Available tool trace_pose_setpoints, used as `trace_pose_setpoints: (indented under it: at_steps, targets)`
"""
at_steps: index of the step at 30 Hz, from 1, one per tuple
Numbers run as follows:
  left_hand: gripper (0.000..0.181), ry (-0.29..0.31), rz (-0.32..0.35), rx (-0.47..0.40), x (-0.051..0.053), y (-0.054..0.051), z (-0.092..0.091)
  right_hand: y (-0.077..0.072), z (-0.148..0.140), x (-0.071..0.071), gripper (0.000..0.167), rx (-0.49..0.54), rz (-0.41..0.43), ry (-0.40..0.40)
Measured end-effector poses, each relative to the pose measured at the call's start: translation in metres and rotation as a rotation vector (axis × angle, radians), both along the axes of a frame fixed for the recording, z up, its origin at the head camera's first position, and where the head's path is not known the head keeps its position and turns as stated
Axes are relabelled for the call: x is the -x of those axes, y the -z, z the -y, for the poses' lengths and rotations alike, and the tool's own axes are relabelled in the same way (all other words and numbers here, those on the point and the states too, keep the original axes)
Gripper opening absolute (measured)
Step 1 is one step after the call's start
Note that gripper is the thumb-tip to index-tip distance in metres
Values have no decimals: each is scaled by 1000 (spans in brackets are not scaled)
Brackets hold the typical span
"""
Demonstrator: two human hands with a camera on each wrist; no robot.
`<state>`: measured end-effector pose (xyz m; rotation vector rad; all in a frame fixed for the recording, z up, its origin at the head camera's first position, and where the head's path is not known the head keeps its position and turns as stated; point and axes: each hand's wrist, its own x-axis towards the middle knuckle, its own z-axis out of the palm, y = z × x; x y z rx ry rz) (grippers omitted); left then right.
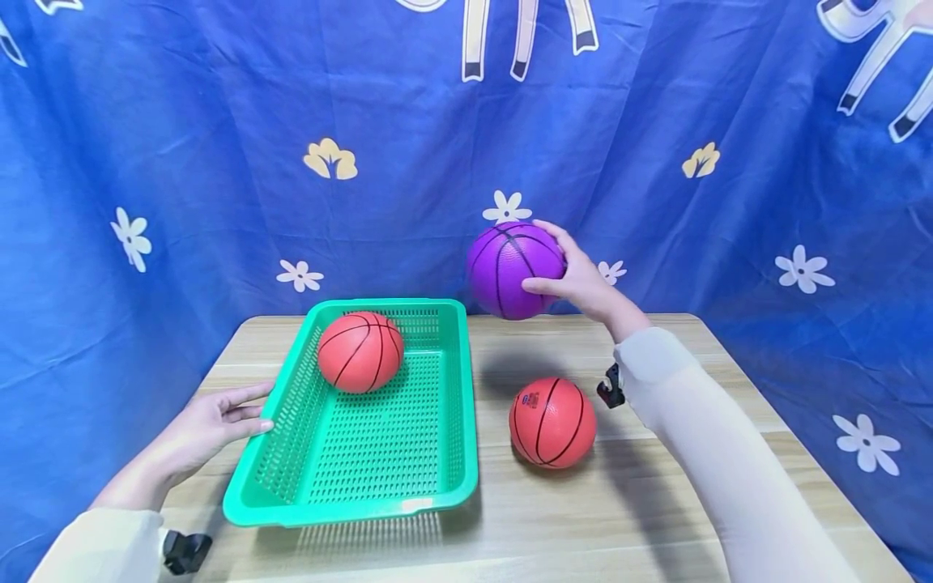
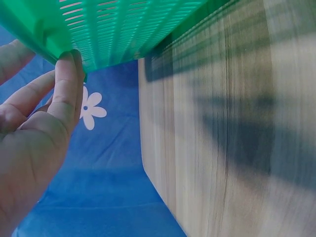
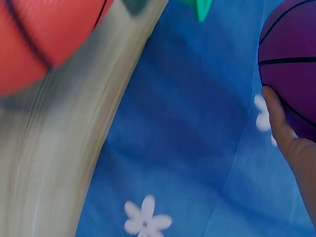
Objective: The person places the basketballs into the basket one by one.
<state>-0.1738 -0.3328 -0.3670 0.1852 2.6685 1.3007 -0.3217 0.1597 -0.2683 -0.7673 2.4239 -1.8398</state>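
My right hand (image 1: 583, 279) grips a purple basketball (image 1: 510, 271) from its right side, thumb in front and fingers behind. The ball hangs in the air above the table's far edge; in the right wrist view, a finger lies along the purple ball (image 3: 291, 59). On the left, my left hand (image 1: 211, 425) holds the rim of a green plastic basket (image 1: 470, 405). The left wrist view has the fingers (image 2: 64, 89) against the basket's outer side (image 2: 113, 29). One orange-red basketball (image 1: 360, 352) lies inside the basket, toward its back left. Another orange-red basketball (image 1: 554, 423) rests on the table right of the basket.
The basket stands on a light wood-grain table (image 1: 656, 502). A blue curtain (image 1: 408, 202) printed with white flowers and animal legs hangs behind and beside the table. Each wrist carries a small black device (image 1: 612, 387).
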Motion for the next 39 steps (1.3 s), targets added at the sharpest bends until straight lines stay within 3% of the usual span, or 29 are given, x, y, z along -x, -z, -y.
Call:
trace_pose_setpoints:
  at_steps: [19,31,39]
  targets:
    - [70,5,-4,-10,1,5,-1,15,118,-27,89,-51,52,-347]
    - [70,10,-6,-32,-1,2,0,33,175,-49,89,-147,132,-496]
    - [67,5,-29,2,-1,4,0,45,202,-60,88,-226,162,-574]
